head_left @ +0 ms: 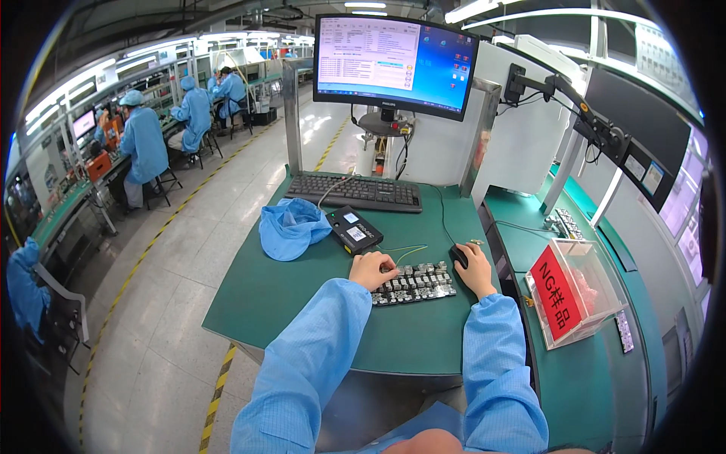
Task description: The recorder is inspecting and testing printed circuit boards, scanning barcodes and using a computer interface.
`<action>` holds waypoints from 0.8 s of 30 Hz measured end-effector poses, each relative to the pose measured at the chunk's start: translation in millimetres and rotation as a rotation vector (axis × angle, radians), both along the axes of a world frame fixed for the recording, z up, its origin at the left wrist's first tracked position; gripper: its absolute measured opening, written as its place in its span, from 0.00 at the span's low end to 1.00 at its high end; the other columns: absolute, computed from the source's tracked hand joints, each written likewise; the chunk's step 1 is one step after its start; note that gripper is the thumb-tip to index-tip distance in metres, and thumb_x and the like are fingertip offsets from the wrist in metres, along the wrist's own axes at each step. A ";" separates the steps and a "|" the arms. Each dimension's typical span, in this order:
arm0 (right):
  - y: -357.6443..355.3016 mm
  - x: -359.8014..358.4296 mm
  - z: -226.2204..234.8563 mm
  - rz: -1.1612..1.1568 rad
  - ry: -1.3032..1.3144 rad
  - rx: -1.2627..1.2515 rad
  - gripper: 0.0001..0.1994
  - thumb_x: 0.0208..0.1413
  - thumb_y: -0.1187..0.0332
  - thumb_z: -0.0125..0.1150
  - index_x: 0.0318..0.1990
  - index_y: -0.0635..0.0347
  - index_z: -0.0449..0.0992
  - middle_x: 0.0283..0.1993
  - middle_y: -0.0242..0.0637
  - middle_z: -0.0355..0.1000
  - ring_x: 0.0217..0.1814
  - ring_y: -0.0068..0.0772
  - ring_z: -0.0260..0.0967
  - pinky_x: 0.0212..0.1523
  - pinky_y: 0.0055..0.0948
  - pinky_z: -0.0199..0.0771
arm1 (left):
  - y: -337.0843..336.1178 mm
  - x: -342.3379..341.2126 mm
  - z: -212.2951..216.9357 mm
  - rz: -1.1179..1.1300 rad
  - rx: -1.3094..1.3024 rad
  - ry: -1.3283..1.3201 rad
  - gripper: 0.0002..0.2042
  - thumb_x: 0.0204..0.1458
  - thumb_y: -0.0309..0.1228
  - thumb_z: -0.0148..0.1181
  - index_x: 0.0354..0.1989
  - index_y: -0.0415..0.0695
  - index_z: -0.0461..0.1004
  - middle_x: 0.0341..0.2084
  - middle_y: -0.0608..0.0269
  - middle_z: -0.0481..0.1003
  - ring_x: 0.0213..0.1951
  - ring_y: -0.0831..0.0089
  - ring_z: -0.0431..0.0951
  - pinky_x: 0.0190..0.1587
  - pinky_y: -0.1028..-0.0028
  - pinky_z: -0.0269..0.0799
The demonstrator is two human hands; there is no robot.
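Note:
On the green desk mat (302,303) lies a panel of small electronic modules (414,286), silvery and black, set in several rows. My left hand (370,271) is at its upper left corner, fingers curled in against the edge. What the fingertips pinch there is partly hidden. To the right of the panel, my right hand (476,276) is closed over a black computer mouse (458,256). Just beyond my left hand sits a black box-shaped device (354,231) with white labels and a cable. A light blue cloth cap (291,228) lies left of that device.
A black keyboard (355,192) stands at the back of the desk beneath a lit monitor (393,64). On the right bench are a clear box (594,299) with a red sign and a small board strip (624,331). Several people in blue work at the far-left line.

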State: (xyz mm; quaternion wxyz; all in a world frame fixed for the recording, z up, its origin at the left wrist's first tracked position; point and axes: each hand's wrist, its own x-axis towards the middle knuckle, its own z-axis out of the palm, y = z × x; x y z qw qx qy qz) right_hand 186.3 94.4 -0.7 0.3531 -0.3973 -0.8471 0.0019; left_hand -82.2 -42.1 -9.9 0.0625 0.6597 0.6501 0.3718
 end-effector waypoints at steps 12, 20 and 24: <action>-2.9 -2.7 0.7 -0.002 0.031 -0.011 0.20 0.44 0.66 0.61 0.49 0.49 0.73 0.52 0.36 0.66 0.52 0.43 0.66 0.49 0.38 0.70 | 0.2 -1.8 -1.1 -0.014 -0.024 -0.020 0.10 0.44 0.45 0.63 0.27 0.54 0.78 0.27 0.70 0.74 0.38 0.70 0.73 0.43 0.67 0.58; -4.8 -2.4 3.8 0.009 0.028 -0.028 0.21 0.45 0.67 0.62 0.51 0.50 0.72 0.53 0.38 0.66 0.54 0.45 0.66 0.52 0.38 0.68 | 0.5 -2.0 -3.0 -0.016 -0.026 -0.017 0.09 0.44 0.45 0.62 0.27 0.55 0.77 0.28 0.71 0.74 0.39 0.71 0.72 0.44 0.68 0.57; -4.2 -2.6 3.2 0.012 0.029 -0.041 0.21 0.45 0.67 0.61 0.51 0.51 0.73 0.53 0.38 0.66 0.54 0.46 0.65 0.53 0.38 0.68 | 0.0 -1.9 -2.5 -0.012 -0.038 -0.020 0.09 0.44 0.45 0.62 0.27 0.55 0.77 0.28 0.71 0.74 0.39 0.71 0.72 0.44 0.68 0.57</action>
